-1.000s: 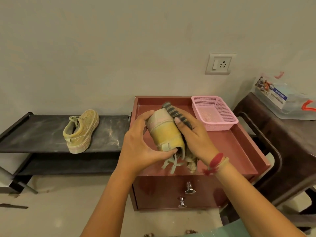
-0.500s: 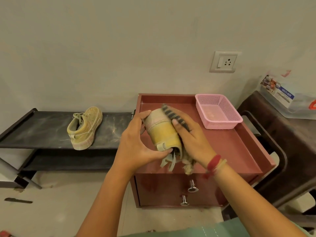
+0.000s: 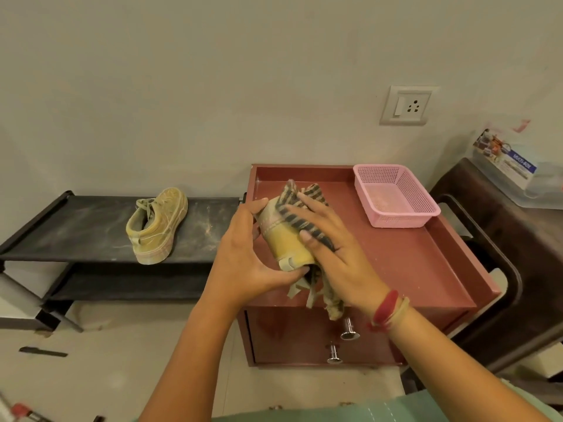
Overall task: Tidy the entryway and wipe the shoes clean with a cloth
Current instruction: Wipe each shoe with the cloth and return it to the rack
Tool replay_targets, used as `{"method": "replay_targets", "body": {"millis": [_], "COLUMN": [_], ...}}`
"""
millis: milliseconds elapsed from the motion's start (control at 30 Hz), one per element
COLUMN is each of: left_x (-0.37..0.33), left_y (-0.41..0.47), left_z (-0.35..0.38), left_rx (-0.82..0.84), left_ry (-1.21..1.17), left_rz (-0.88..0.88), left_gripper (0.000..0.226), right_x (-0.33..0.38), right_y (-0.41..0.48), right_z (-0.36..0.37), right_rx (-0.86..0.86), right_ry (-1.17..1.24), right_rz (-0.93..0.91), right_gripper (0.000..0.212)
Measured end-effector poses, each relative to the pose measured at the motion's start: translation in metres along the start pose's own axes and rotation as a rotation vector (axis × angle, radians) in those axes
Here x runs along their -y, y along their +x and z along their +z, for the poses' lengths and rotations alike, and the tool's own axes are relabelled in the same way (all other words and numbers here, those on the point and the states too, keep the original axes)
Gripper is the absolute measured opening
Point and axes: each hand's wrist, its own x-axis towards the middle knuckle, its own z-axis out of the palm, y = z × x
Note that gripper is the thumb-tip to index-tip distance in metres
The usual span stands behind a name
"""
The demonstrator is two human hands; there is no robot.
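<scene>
Above the red cabinet (image 3: pixel 411 269), my left hand (image 3: pixel 243 263) grips a yellow sneaker (image 3: pixel 285 242) by its heel end, toe pointing away from me, laces hanging below. My right hand (image 3: pixel 332 254) presses a striped cloth (image 3: pixel 300 214) flat against the shoe's right side and toe. The cloth's loose end dangles under my right wrist. The matching yellow sneaker (image 3: pixel 158 226) lies alone on the top shelf of the black shoe rack (image 3: pixel 76 233) to the left.
A pink plastic basket (image 3: pixel 396 196) sits at the cabinet's back right corner. A dark chair (image 3: pixel 502 269) stands to the right with a clear plastic box (image 3: pixel 518 172) on it. A wall socket (image 3: pixel 406 105) is above. The rack's top shelf is dusty.
The cloth under my right hand has slid forward over the shoe's toe, with the fingers now spread flatter. My view has shifted slightly left and down.
</scene>
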Motion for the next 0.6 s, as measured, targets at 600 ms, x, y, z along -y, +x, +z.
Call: {"method": "replay_targets", "body": {"millis": [600], "left_x": [0.016], "left_y": [-0.011], "left_z": [-0.022], "left_rx": [0.115], "left_ry": [0.139], "left_rz": [-0.164], "left_gripper": [0.103], "right_x": [-0.031], "right_y": [0.003], "right_z": [0.006], "right_rx": [-0.004], "right_ry": [-0.265], "right_rz": [0.261], "right_gripper": [0.038]}}
